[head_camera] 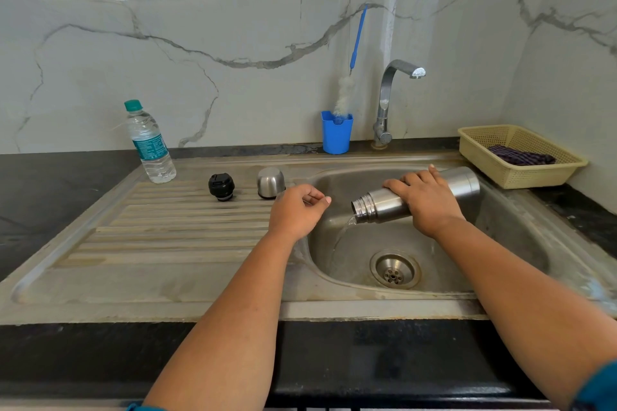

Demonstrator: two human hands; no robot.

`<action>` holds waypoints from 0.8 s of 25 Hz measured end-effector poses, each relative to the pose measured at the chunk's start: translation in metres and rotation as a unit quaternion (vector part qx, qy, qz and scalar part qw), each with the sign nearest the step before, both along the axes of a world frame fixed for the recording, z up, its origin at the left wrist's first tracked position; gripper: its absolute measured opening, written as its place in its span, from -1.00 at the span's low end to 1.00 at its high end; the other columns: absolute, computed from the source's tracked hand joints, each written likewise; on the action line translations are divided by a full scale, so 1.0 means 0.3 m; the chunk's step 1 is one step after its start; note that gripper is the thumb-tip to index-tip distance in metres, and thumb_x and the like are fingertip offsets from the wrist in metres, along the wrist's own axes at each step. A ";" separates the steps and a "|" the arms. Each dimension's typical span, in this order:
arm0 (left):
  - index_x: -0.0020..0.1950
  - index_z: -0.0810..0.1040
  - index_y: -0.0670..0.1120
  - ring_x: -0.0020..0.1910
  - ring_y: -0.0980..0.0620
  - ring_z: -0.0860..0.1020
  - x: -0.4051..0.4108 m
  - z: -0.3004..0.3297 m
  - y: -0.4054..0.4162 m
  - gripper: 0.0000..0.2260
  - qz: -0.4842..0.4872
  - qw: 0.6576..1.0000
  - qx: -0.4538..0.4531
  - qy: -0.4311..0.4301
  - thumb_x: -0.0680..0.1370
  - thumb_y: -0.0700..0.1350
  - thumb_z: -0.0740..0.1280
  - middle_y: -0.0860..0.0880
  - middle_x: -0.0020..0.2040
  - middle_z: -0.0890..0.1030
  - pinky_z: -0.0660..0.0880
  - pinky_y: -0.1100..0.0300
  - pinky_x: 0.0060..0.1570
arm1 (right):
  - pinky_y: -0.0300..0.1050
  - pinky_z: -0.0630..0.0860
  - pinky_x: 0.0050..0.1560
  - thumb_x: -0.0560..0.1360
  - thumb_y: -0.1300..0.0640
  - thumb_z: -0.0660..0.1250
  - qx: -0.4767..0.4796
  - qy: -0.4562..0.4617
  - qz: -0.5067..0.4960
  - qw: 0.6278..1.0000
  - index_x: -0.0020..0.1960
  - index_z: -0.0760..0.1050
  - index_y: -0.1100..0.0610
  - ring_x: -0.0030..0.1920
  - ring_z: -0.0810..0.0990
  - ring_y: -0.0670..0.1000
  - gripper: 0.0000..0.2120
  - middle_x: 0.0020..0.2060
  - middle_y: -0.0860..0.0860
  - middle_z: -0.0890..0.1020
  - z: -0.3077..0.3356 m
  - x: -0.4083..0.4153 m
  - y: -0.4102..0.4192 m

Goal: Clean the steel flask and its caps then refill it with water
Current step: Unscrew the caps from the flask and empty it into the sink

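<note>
The right hand [425,202] grips the cylindrical steel flask [414,195] over the steel sink basin [507,237], long axis lying left-right, open mouth tipped left and pouring water. The left hand [297,210], loosely curled and holding nothing, hovers just left of the mouth.

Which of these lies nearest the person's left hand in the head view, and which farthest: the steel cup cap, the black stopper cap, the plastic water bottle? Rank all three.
Measured from the left hand:
1. Steel cup cap, on the draining board just behind the hand, to its left.
2. Black stopper cap, further left on the draining board.
3. Plastic water bottle, at the board's far left corner.
</note>
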State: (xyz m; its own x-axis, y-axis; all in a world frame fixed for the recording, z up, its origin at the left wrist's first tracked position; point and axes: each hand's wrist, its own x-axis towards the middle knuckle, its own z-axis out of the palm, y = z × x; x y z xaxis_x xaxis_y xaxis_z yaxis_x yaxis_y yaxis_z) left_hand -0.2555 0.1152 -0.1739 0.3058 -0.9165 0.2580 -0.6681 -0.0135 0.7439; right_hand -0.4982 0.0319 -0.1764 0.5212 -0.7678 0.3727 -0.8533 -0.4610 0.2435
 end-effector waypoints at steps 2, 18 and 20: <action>-0.05 0.62 0.05 -0.16 0.21 0.54 0.000 0.000 -0.001 -0.90 0.000 1.000 0.000 0.001 0.52 0.05 0.43 0.14 -0.18 0.60 0.47 0.29 -0.17 | 0.14 0.01 0.51 0.40 0.17 0.43 0.000 -0.001 0.000 1.000 0.40 0.26 -0.14 0.31 0.39 0.11 -0.34 0.21 0.00 0.50 -0.001 -0.001 -0.002; -0.05 0.63 0.05 -0.17 0.21 0.54 -0.003 0.003 0.003 -0.90 0.003 1.000 0.002 0.002 0.52 0.06 0.43 0.15 -0.18 0.60 0.47 0.27 -0.16 | 0.15 0.01 0.52 0.40 0.14 0.43 -0.002 0.012 -0.002 1.000 0.39 0.27 -0.14 0.32 0.38 0.12 -0.36 0.21 0.01 0.50 0.007 -0.004 0.005; -0.07 0.63 0.06 -0.17 0.21 0.53 -0.004 0.005 0.003 -0.90 0.003 1.000 0.001 0.002 0.52 0.05 0.43 0.15 -0.19 0.60 0.45 0.28 -0.18 | 0.16 0.02 0.52 0.40 0.13 0.43 -0.002 0.016 -0.004 1.000 0.39 0.27 -0.15 0.32 0.39 0.12 -0.36 0.21 0.01 0.50 0.010 -0.005 0.006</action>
State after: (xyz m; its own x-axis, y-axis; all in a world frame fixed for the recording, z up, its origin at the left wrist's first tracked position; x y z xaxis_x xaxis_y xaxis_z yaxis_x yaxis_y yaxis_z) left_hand -0.2567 0.1162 -0.1725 0.3130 -0.9148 0.2555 -0.6656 -0.0193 0.7461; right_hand -0.4996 0.0336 -0.1735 0.5275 -0.7698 0.3595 -0.8482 -0.4537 0.2732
